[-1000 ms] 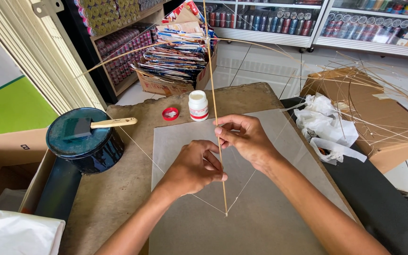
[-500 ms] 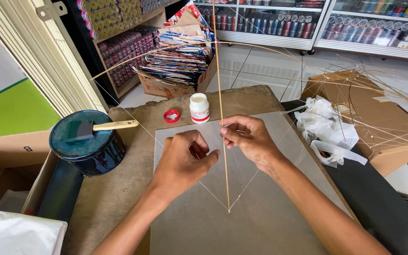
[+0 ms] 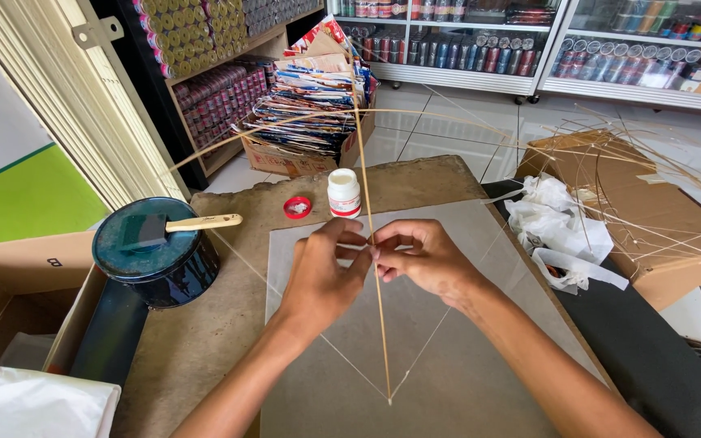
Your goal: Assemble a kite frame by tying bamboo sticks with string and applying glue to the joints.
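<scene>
thin bamboo spine stick [image 3: 376,308] upright over grey paper sheet [image 3: 440,357], bowed cross stick [image 3: 302,120] atop.

Lighting, as I see it: bright even daylight, soft shadows, sharp centre; wide-angle bending at frame edges, upper corners

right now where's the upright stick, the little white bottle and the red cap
upright stick [image 3: 380,324], head view, on its lower shaft below the hands
white bottle [image 3: 343,195], head view, on the middle of its body
red cap [image 3: 297,208], head view, on its open centre
</scene>
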